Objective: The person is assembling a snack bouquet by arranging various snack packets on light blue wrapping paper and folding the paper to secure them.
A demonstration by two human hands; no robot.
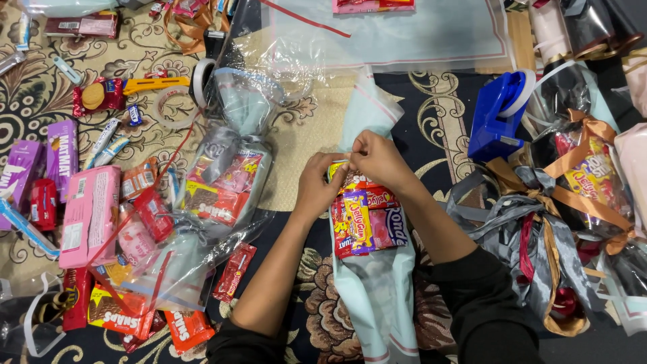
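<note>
Pinching together at the neck of the pale blue wrap (375,283), the left hand (318,183) and right hand (379,159) seem clenched on it — gathering just above the snack packets (367,219) — cinching tighter comes next.

Glossy plastic snack packets (367,216); matt pale wrap (377,296); satin ribbons (539,229).

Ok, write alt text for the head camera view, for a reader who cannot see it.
Seen from above, a person's left hand and right hand pinch a clear wrapper closed over a bundle of snack packets on a patterned carpet. A finished wrapped bundle and loose sweets lie left; a blue tape dispenser and ribbons lie right.
</note>
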